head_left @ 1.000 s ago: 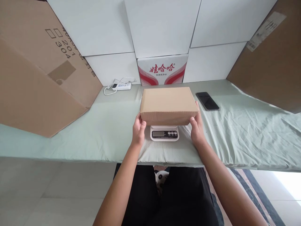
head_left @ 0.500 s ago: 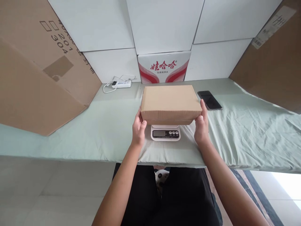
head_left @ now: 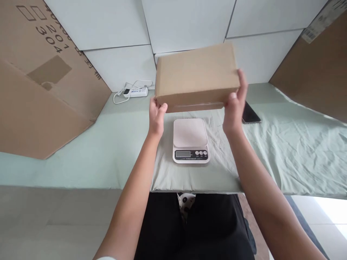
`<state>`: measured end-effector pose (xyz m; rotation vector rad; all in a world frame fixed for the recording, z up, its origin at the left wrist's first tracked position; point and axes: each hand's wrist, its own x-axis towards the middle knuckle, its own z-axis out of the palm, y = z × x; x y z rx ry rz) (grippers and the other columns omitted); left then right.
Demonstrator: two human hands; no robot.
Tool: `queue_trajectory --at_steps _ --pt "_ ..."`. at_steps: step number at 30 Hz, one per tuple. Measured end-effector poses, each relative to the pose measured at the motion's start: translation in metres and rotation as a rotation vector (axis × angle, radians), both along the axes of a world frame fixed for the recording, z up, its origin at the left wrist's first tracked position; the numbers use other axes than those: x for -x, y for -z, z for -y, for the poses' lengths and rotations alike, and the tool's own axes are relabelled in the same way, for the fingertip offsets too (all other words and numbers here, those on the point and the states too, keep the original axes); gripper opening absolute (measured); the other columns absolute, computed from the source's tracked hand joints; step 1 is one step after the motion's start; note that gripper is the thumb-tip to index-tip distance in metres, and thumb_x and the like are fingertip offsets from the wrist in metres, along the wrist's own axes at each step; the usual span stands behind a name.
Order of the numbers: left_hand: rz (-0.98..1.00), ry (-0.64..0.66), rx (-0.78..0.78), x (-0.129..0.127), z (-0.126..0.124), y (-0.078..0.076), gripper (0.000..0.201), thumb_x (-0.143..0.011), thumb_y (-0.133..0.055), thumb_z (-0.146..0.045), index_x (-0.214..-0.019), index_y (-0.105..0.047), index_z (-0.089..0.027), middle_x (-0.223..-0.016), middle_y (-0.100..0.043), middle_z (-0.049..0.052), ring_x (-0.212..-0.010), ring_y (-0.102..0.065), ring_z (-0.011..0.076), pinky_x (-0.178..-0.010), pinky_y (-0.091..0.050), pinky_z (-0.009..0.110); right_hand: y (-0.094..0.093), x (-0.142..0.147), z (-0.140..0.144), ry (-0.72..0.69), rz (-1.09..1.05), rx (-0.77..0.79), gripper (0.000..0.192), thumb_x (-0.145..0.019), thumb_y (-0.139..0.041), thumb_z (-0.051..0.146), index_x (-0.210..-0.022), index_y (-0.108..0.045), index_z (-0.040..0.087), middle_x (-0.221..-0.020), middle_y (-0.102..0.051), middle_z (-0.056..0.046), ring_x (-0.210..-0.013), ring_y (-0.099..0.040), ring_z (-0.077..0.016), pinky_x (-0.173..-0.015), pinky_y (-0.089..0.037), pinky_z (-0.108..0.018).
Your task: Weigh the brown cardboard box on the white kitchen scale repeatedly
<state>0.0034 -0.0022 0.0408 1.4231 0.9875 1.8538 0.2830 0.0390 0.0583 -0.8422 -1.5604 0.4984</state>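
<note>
A brown cardboard box point(head_left: 196, 72) is held up between my two hands, above and behind the kitchen scale. My left hand point(head_left: 157, 115) grips its lower left corner, thumb on the front face. On the other side my right hand point(head_left: 234, 104) holds the right end, thumb at the front and a finger along the side. The box tilts slightly, its right end higher. Beneath it the white digital kitchen scale point(head_left: 190, 133) stands on the cloth with a bare platform and a blank-looking display.
A dark phone point(head_left: 251, 113) lies right of my right hand, partly hidden by it. A white power strip point(head_left: 135, 92) with a cable sits at the back left. Large cartons stand at the left point(head_left: 48, 94) and right point(head_left: 317, 68). A green cloth point(head_left: 130, 151) covers the table.
Both hands have raised the cardboard box off the scale and moved it up and back, uncovering the platform. The box now hides the printed white carton behind it.
</note>
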Motion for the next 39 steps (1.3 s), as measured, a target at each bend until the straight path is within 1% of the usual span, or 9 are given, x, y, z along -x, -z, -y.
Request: queue_trajectory --at_steps 3,6,10,17,25,28,31,34,39 --pt "0.039 0.007 0.077 0.000 -0.028 0.024 0.085 -0.079 -0.081 -0.096 -0.129 -0.070 -0.028 -0.144 -0.077 0.014 -0.156 -0.066 0.0427 -0.132 -0.056 0.054 0.028 0.011 -0.029 -0.015 -0.051 0.015 0.104 -0.096 -0.040 0.105 -0.181 -0.037 0.045 -0.191 -0.039 0.001 -0.186 -0.024 -0.0438 -0.151 -0.027 -0.074" --pt "0.063 0.025 0.113 -0.002 -0.040 0.045 0.088 -0.075 -0.084 -0.096 -0.129 -0.069 -0.028 -0.150 -0.077 0.014 -0.159 -0.064 0.0422 -0.134 -0.054 0.053 0.055 0.013 -0.044 -0.041 -0.083 0.079 0.106 -0.094 -0.047 0.105 -0.179 -0.039 0.043 -0.191 -0.040 0.000 -0.186 -0.025 -0.0397 -0.153 -0.026 -0.071" --pt "0.094 0.038 0.152 -0.003 -0.045 0.058 0.090 -0.074 -0.088 -0.093 -0.134 -0.068 -0.029 -0.154 -0.077 0.014 -0.162 -0.063 0.0422 -0.135 -0.052 0.053 0.066 0.010 -0.052 -0.050 -0.085 0.168 0.097 -0.095 -0.054 0.100 -0.175 -0.044 0.045 -0.189 -0.044 0.002 -0.188 -0.019 -0.0348 -0.154 -0.024 -0.067" --pt "0.124 0.032 0.211 0.003 -0.047 0.065 0.085 -0.080 -0.087 -0.084 -0.137 -0.065 -0.025 -0.164 -0.071 0.020 -0.163 -0.062 0.0434 -0.136 -0.051 0.054 0.086 0.003 -0.065 -0.092 -0.086 0.230 0.113 -0.089 -0.052 0.106 -0.181 -0.032 0.044 -0.196 -0.035 0.003 -0.182 -0.032 -0.0360 -0.151 -0.032 -0.064" --pt "0.114 0.028 0.255 0.000 -0.043 0.066 0.079 -0.082 -0.087 -0.077 -0.137 -0.064 -0.026 -0.166 -0.071 0.019 -0.165 -0.061 0.0426 -0.139 -0.049 0.057 0.099 0.000 -0.075 -0.100 -0.157 0.295 0.110 -0.088 -0.057 0.100 -0.178 -0.036 0.042 -0.187 -0.050 -0.004 -0.173 -0.049 -0.0387 -0.142 -0.045 -0.068" --pt "0.102 0.003 0.245 0.004 -0.040 0.067 0.081 -0.084 -0.085 -0.077 -0.144 -0.063 -0.027 -0.176 -0.063 0.017 -0.174 -0.051 0.0406 -0.144 -0.043 0.057 0.100 0.000 -0.077 -0.095 -0.221 0.326 0.113 -0.092 -0.054 0.096 -0.184 -0.024 0.039 -0.184 -0.054 -0.007 -0.170 -0.055 -0.0371 -0.140 -0.048 -0.068" --pt "0.122 -0.053 0.265 0.010 -0.039 0.068 0.086 -0.088 -0.083 -0.078 -0.155 -0.059 -0.029 -0.190 -0.047 0.015 -0.184 -0.034 0.0376 -0.148 -0.036 0.055 0.100 0.000 -0.077 -0.079 -0.285 0.344 0.112 -0.096 -0.050 0.092 -0.186 -0.014 0.038 -0.180 -0.060 -0.008 -0.166 -0.060 -0.0341 -0.140 -0.047 -0.067" --pt "0.120 -0.059 0.306 0.014 -0.040 0.069 0.087 -0.091 -0.080 -0.077 -0.160 -0.058 -0.029 -0.193 -0.042 0.014 -0.185 -0.032 0.0374 -0.149 -0.034 0.053 0.100 -0.001 -0.076 -0.091 -0.246 0.339 0.112 -0.095 -0.051 0.093 -0.186 -0.018 0.037 -0.181 -0.059 -0.008 -0.167 -0.060 -0.0349 -0.140 -0.048 -0.065" --pt "0.106 0.010 0.309 0.011 -0.044 0.070 0.084 -0.089 -0.081 -0.079 -0.151 -0.068 -0.026 -0.181 -0.060 0.016 -0.177 -0.048 0.0401 -0.147 -0.039 0.056 0.099 0.000 -0.072 -0.086 -0.170 0.304 0.115 -0.085 -0.063 0.097 -0.180 -0.037 0.038 -0.190 -0.047 -0.006 -0.178 -0.043 -0.0381 -0.147 -0.038 -0.068"
